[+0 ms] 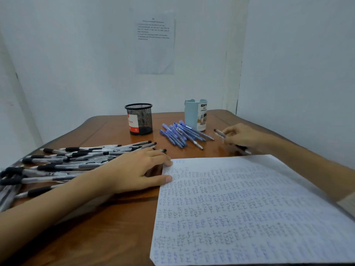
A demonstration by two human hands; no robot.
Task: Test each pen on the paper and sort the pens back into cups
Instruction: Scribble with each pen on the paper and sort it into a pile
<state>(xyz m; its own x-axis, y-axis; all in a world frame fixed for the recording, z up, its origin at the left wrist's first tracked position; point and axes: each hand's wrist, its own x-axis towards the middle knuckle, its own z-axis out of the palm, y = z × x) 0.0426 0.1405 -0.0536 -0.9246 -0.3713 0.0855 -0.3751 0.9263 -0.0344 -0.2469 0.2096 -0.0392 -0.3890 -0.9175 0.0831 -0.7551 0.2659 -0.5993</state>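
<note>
A single wide-angle view looks from the person's head, forward and down across the counter (pixel 107 223), facing the corner where two pale walls meet. The written paper (pixel 249 208) fills the lower right, close under the lens, and runs out of the bottom edge. Both forearms enter from the lower corners. The left hand (pixel 138 169) lies near mid-frame and the right hand (pixel 242 136), gripping a pen (pixel 220 133), is farther out and blurred. The black mesh cup (pixel 139 120) and pale blue cup (pixel 194 114) stand near the counter's far edge, around centre. The lens bows the counter's edges, and a printed sheet (pixel 155 45) hangs high on the facing wall.
</note>
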